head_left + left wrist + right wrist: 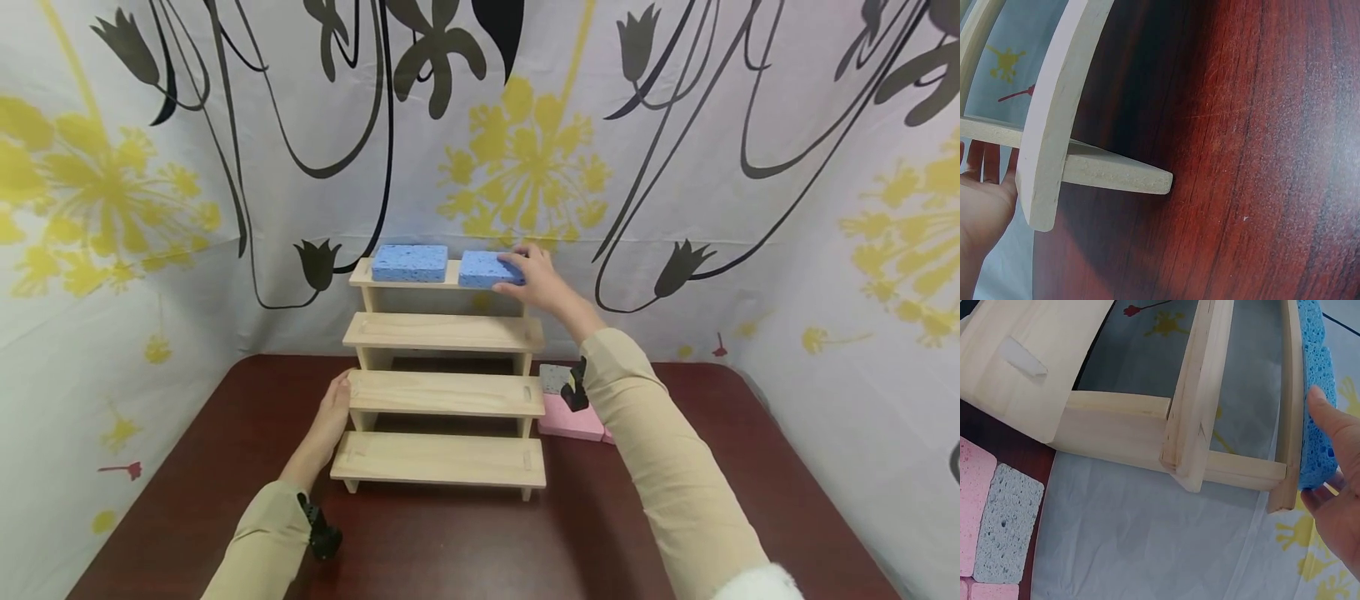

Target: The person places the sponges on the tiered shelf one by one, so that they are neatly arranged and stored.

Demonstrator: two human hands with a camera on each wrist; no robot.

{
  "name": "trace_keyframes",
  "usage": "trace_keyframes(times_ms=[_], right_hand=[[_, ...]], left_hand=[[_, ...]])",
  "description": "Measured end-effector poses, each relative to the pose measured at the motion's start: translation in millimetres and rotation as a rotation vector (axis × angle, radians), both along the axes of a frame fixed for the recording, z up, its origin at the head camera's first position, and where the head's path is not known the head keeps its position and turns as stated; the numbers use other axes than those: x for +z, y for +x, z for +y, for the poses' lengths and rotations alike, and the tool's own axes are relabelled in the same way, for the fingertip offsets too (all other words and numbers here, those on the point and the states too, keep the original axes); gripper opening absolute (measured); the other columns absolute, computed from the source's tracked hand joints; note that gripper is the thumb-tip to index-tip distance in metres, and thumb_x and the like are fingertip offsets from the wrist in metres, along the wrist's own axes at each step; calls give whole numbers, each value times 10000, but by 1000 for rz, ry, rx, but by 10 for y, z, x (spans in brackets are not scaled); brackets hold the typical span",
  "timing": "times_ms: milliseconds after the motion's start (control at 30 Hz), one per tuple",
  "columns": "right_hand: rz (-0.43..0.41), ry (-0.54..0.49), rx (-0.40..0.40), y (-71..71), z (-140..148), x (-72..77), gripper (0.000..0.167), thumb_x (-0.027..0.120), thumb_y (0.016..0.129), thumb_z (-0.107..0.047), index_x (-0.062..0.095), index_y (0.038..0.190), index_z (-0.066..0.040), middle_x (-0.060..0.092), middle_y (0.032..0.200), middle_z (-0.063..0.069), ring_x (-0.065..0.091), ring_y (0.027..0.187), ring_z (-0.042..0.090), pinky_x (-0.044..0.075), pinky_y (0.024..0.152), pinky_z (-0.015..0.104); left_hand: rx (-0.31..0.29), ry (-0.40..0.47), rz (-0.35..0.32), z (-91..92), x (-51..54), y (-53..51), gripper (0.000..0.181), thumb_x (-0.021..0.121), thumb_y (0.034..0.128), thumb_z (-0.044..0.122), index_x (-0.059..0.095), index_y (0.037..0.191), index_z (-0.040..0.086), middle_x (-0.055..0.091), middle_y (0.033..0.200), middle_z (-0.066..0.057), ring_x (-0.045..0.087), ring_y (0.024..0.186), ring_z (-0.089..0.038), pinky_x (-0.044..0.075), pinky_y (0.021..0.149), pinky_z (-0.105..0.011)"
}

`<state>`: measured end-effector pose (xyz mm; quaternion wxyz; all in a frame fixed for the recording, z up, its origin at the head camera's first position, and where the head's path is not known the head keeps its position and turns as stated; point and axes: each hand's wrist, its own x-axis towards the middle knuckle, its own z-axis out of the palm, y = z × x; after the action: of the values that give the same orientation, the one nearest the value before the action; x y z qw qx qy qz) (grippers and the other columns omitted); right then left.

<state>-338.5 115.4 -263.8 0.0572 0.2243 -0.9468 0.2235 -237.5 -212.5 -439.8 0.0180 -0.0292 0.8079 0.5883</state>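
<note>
Open worktop (255, 433) stretches left of the left hand (326, 421), which rests at the side of the wooden stand (442, 393); its fingertips are hidden, so I cannot tell whether it grips. On the top shelf sits one blue sponge (409, 263), then, past a narrow gap, another sponge (480, 268), pinched by the right hand (538, 279) near the shelf's right end. Positioning this one seems the step in hand; next probably calls for a gentle release. Pink sponges (570, 418) lie close right.

Right hand (538, 279) grips, raised above the left hand (328, 418), which seems uncurled.
</note>
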Motion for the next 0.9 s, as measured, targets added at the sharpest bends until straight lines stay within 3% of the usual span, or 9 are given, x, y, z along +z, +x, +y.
trace_keyframes(times_ms=[233,533,700,900], right_hand=[[12,-17,26,-14,-22,-43,576,589,897,-227,367,1376,1,304,1410,238,298,1302,388,267,1092,473],[85,101,-21,-34,-46,-60,684,583,886,-364,279,1432,-86,227,1495,162,168,1389,349,138,1128,519],[78,43,-43,39,28,-60,792,623,846,-410,210,1456,-118,136,1508,193,138,1384,375,125,1129,522],[91,-13,-37,209,263,-73,784,635,842,-400,224,1450,-126,139,1503,182,149,1372,378,168,1102,556]], left_hand=[[-9,20,-6,11,-26,0,591,154,987,457,117,1467,115,154,1508,-181,157,1388,-345,147,1123,-514],[-8,14,7,-15,-6,9,591,144,989,449,111,1468,104,157,1505,-191,156,1389,-347,148,1124,-510],[-4,14,18,-12,9,16,585,143,992,437,122,1465,93,165,1501,-201,163,1384,-358,146,1123,-513],[-13,7,3,-17,25,2,580,141,993,429,113,1468,96,137,1512,-193,125,1394,-359,126,1126,-517]])
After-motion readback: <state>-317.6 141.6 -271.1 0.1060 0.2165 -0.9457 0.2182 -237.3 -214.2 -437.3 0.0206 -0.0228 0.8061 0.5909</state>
